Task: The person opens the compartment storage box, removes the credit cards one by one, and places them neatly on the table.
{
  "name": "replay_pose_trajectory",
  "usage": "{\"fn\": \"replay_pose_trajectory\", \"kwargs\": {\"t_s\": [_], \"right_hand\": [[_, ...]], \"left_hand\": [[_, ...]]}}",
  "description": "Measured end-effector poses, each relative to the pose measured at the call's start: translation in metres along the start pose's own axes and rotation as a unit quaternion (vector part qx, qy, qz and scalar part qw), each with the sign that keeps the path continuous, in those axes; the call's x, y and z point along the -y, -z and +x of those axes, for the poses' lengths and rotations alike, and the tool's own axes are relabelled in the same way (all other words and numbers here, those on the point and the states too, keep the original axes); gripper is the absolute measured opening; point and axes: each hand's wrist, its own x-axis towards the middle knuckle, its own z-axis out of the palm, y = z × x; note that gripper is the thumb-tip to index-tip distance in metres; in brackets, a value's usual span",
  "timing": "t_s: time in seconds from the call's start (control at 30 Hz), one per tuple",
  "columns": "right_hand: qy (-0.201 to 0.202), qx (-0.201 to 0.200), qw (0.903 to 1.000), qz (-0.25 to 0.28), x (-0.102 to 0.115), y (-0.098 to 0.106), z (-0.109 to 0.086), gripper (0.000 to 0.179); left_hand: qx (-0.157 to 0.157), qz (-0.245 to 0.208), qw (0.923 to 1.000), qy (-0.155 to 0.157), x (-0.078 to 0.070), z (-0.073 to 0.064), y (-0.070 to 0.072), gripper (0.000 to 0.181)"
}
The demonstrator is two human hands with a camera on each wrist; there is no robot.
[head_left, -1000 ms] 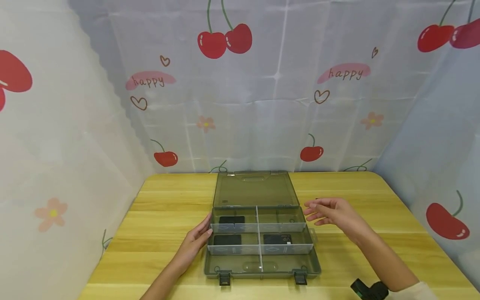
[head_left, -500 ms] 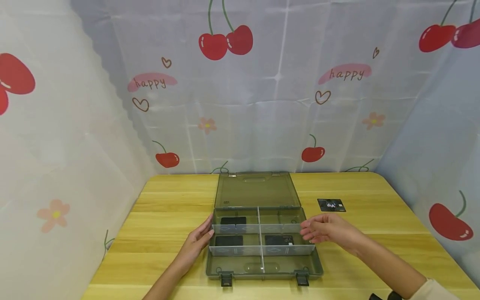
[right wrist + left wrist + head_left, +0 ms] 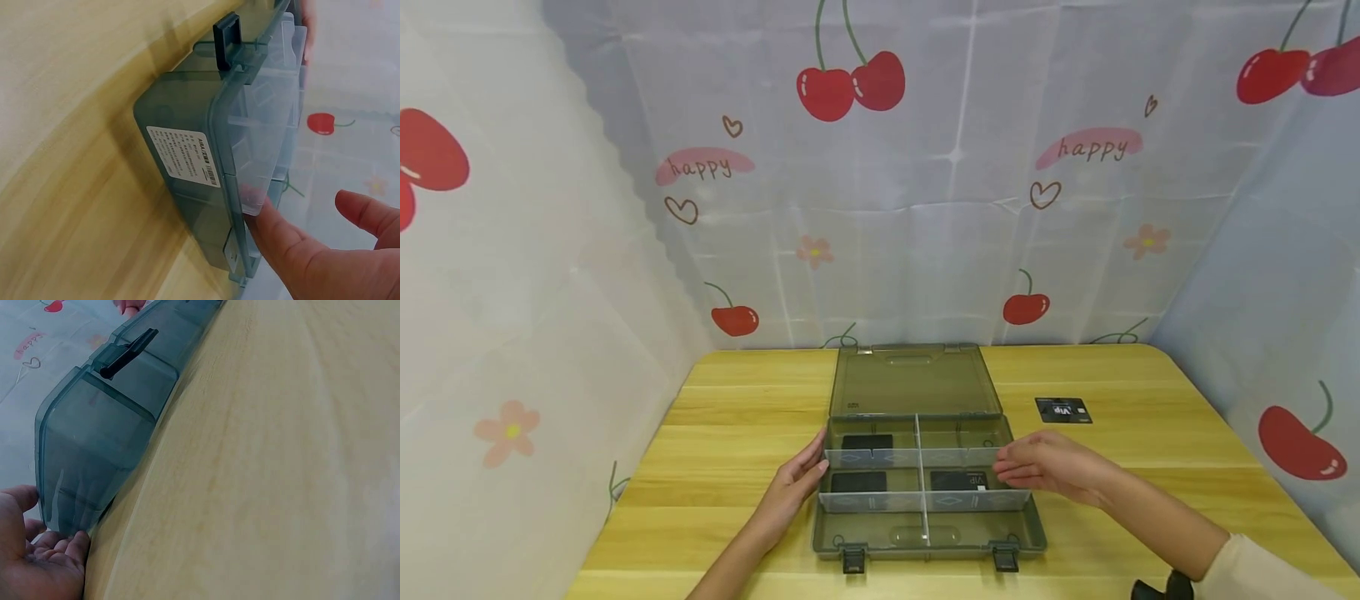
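Observation:
In the head view, an open grey-green plastic box (image 3: 928, 546) with a clear-divided interior lies on the table. Black cards lie in three compartments: one card (image 3: 867, 441) back left, another card (image 3: 859, 482) middle left, and a VIP card (image 3: 958, 481) middle right. My left hand (image 3: 792, 482) rests along the box's left wall, thumb near the rim. My right hand (image 3: 1056, 468) reaches over the right wall, fingertips in the middle right compartment beside the VIP card. In the right wrist view its index finger passes behind the clear divider (image 3: 265, 119), thumb held apart.
A black VIP card (image 3: 1063, 410) lies on the wooden table (image 3: 730, 417) right of the box. The box's lid (image 3: 916, 379) is folded back flat behind it. Two dark latches, such as the left latch (image 3: 853, 559), hang at the front. A cherry-patterned curtain (image 3: 917, 250) surrounds the table.
My right hand has moved forward-to-near and left, from beside the back compartment into the middle right one. The card on the table, covered before, now shows. My left hand stays at the box.

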Motion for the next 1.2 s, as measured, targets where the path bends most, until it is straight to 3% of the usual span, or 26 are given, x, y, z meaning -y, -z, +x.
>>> {"fn": "replay_pose_trajectory", "kwargs": {"t_s": [0.33, 0.73, 1.2], "right_hand": [[-0.045, 0.018, 0.9980, 0.041, 0.001, 0.000, 0.015, 0.042], [-0.069, 0.018, 0.9951, 0.069, 0.002, -0.001, 0.022, 0.060], [-0.090, 0.010, 0.9931, 0.075, 0.003, -0.001, 0.025, 0.066]], "left_hand": [[0.002, 0.003, 1.0000, 0.004, 0.002, -0.002, 0.002, 0.060], [0.006, 0.001, 1.0000, 0.004, 0.000, 0.000, 0.003, 0.060], [0.002, 0.016, 0.9998, -0.009, -0.001, 0.000, 0.000, 0.058]]}}
